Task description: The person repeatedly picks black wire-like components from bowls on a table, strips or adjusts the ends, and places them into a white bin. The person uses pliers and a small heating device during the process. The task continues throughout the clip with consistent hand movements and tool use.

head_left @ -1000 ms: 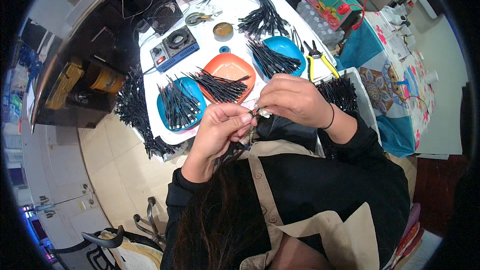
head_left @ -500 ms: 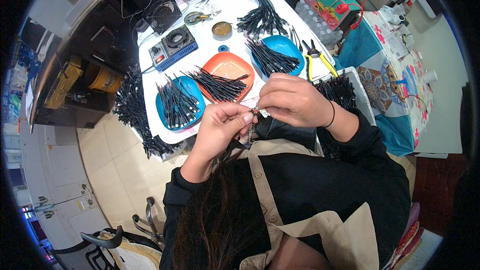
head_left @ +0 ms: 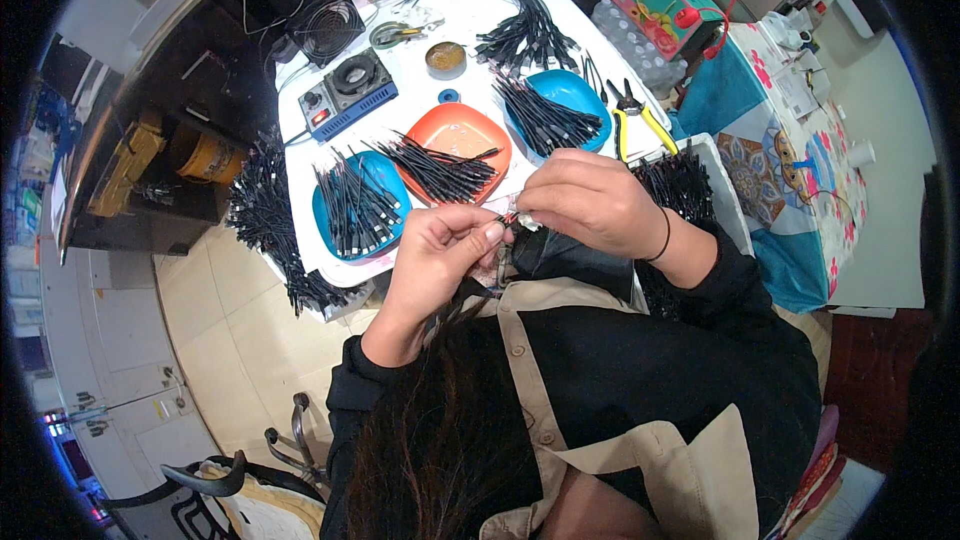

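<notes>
In front of my chest, both hands meet over the end of a short black cable (head_left: 508, 221) with thin reddish wires showing. My left hand (head_left: 437, 258) pinches the cable between thumb and forefinger. From the right, my right hand (head_left: 592, 202) has its fingertips closed at the wire ends; a small whitish bit shows there, too small to name. Just beyond my hands, bundles of short black cables lie in a blue tray (head_left: 383, 168) at left, an orange tray (head_left: 462, 122) in the middle and a second blue tray (head_left: 572, 88) at right.
Farther back on the white table stand a blue-sided heater box (head_left: 350, 100), a round tin (head_left: 445, 59) and a fan (head_left: 326, 28). Yellow-handled wire strippers (head_left: 640, 123) lie at right. Cable heaps (head_left: 268, 215) hang over the left edge; more fill a white box (head_left: 725, 175) at right.
My right hand has shifted very slightly right and down at the wire ends. The left hand keeps its pinch, and the trays and tools stay where they were.
</notes>
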{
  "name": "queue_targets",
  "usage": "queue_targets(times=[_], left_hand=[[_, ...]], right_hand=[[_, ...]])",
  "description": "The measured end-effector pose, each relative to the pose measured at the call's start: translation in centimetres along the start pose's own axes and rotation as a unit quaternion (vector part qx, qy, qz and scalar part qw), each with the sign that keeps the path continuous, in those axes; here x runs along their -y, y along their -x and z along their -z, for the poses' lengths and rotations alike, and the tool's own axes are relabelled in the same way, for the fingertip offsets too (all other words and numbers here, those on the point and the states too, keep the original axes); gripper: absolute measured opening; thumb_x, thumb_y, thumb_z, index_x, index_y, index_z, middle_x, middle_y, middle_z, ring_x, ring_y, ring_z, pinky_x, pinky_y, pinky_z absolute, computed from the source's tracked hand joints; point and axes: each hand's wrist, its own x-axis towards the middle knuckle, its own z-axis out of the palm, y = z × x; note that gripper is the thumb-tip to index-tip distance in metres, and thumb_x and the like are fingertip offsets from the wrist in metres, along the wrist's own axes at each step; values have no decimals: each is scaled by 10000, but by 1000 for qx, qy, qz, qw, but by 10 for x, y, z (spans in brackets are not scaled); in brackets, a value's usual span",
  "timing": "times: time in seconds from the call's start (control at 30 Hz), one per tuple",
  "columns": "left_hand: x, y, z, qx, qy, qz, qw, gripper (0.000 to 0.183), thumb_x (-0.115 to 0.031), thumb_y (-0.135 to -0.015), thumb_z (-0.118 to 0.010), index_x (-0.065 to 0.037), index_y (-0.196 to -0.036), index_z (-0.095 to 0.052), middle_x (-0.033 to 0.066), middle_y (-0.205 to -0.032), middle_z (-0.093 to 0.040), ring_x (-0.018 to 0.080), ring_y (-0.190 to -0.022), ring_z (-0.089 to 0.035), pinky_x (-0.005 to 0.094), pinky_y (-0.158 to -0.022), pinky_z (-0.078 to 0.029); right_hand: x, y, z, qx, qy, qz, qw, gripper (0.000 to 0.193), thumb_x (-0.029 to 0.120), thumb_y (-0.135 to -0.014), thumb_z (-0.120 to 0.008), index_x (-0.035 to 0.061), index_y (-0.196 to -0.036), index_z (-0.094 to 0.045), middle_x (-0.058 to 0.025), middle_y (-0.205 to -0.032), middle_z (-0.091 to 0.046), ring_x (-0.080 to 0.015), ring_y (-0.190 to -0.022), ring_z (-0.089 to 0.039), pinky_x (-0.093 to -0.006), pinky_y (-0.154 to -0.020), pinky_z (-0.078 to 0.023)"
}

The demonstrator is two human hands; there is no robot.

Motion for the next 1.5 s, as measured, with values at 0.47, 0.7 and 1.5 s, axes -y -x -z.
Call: queue_targets(times=[0.47, 0.7, 1.5], left_hand=[[28, -8, -11, -93, -473, -389, 785, 169, -7, -789, -633, 71, -937, -610, 151, -660, -564, 258, -573, -572, 359, -542, -467], [36, 0, -7, -126, -418, -294, 850, 133, -28, -807, -634, 65, -901, -638, 153, -647, -585, 260, -550, -580, 332, -528, -457], [34, 7, 4, -41, -49, -53, 997, 144, -75, -912, -603, 53, -921, -670, 20, -660, -585, 71, -556, -504, 214, -502, -376]], right_hand=[[-16, 12, -18, 76, -515, -474, 710, 96, 74, -866, -570, -9, -908, -592, -28, -750, -549, -102, -635, -488, -231, -574, -395], [-5, 24, -27, 57, -388, -408, 824, 87, 31, -888, -563, 1, -969, -572, -39, -777, -516, -108, -673, -494, -243, -608, -422], [6, 15, -17, 45, -127, -219, 966, 235, 48, -761, -682, 35, -979, -595, -92, -920, -587, -239, -834, -595, -336, -744, -491]])
